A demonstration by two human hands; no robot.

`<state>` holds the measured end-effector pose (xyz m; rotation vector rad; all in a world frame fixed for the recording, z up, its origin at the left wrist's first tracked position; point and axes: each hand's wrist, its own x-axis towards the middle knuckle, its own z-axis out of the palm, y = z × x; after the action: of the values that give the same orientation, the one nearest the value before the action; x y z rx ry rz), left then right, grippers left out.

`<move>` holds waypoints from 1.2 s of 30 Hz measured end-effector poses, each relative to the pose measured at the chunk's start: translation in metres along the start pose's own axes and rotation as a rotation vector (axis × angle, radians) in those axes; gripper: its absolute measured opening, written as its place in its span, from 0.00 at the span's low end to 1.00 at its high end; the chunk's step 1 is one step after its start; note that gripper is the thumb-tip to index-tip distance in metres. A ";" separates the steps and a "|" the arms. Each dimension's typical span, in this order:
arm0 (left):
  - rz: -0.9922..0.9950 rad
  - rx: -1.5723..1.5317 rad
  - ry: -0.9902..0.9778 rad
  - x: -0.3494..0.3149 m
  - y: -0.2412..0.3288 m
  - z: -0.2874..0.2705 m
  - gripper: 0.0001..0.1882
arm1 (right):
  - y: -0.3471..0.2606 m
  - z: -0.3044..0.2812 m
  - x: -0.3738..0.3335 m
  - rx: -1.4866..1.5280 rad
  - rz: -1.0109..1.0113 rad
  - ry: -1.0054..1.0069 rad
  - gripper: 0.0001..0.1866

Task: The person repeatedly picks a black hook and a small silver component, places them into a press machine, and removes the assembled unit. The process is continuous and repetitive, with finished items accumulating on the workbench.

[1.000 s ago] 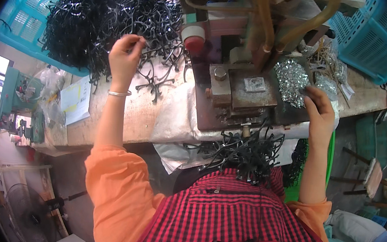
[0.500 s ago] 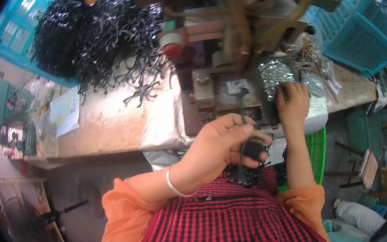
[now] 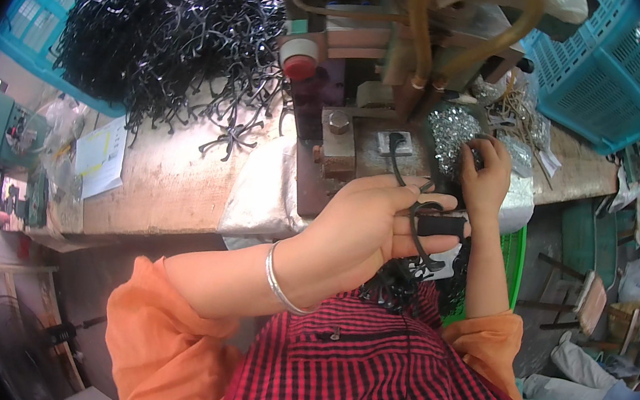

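Beyond the left grip point(image 3: 361, 219), a black strip point(image 3: 396, 164) overlies a plate point(image 3: 383, 147).

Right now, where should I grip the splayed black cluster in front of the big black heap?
Probably by a near-side leg of the black cluster, coming from the person's side: thin, curved legs splay apart over the tabletop there, while the black heap crowds its far side.
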<state>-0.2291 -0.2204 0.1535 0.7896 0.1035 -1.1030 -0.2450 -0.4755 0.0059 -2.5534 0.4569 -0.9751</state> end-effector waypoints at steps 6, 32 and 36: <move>0.057 -0.103 -0.016 0.007 -0.010 -0.006 0.14 | 0.014 0.000 -0.011 0.134 0.038 -0.044 0.09; 1.030 1.460 1.083 0.014 0.047 -0.289 0.08 | 0.031 -0.030 -0.044 0.521 0.332 -0.025 0.09; 1.413 1.322 1.062 0.006 0.067 -0.263 0.06 | -0.029 -0.061 -0.033 0.603 0.207 -0.140 0.06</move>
<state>-0.0921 -0.0486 -0.0064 2.0661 -0.3146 0.8643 -0.3055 -0.4493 0.0427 -1.9697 0.3167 -0.7162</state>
